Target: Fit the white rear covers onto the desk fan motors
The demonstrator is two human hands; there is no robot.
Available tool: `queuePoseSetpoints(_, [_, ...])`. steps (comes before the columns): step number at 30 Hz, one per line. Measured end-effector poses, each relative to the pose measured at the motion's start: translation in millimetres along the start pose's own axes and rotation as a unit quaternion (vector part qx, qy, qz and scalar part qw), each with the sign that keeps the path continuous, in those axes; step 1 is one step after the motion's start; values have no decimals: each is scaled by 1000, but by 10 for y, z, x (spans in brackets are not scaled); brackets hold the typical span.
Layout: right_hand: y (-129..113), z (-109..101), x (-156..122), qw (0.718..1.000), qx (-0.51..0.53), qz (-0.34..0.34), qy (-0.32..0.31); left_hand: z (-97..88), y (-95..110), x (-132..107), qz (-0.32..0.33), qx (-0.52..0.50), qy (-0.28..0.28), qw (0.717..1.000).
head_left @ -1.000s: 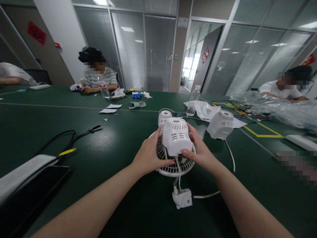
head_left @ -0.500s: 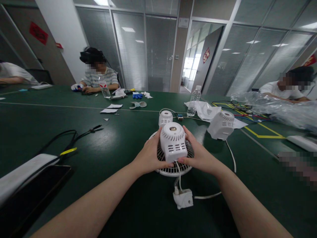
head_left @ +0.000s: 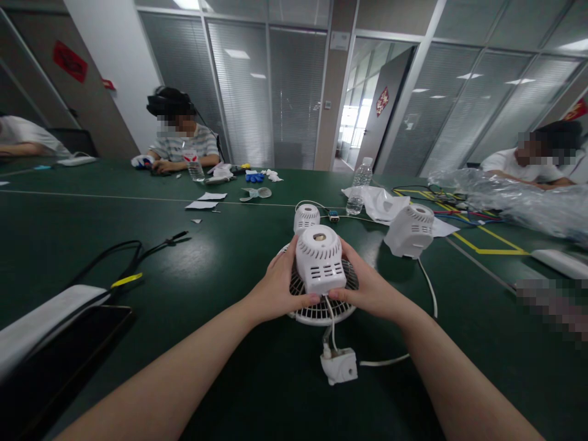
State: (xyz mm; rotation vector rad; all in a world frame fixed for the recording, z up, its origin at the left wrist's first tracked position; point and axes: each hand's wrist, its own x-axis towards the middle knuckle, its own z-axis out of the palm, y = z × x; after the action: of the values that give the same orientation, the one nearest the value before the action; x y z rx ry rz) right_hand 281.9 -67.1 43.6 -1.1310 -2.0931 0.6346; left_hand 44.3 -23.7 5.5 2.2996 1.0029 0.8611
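Both hands grip a white vented fan motor housing (head_left: 320, 263) from its two sides. My left hand (head_left: 275, 288) is closed round its left side, the thumb along the lower edge. On the other side my right hand (head_left: 362, 285) mirrors it. Beneath the housing lies a round fan grille (head_left: 321, 313); whether the two are joined is hidden. A white cable runs from the housing's base down to a small white bracket-like part (head_left: 339, 366) on the table. Just behind stands a second white vented housing (head_left: 307, 217).
To the right sits another white housing (head_left: 411, 231) with a trailing cable. Further back are a water bottle (head_left: 359, 187), clear plastic film (head_left: 514, 205) and a fan blade (head_left: 256, 193). At left lie a black phone (head_left: 78, 355) and cables. Co-workers sit across the green table (head_left: 206, 245).
Both hands and the housing keep the same hold and place. Only a very slight shift of the whole view shows.
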Motion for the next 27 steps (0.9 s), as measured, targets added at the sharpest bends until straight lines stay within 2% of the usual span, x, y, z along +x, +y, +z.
queuePoseSetpoints(4, [20,9,-7,1000,-7,14,9,31,-52,21,-25,-17,11,999])
queuePoseSetpoints(9, [33,36,9,998,-33,47,6,55,-100,58,-7,-36,30,999])
queuePoseSetpoints(14, [59,63,24,997,-35,70,23,59,-72,61,-53,-22,52,997])
queuePoseSetpoints(20, [108,24,7,995,-9,93,32,29,-22,47,-53,-20,41,998])
queuePoseSetpoints(27, [113,-8,-5,997,-3,71,26,18,-38,33,-49,-21,22,998])
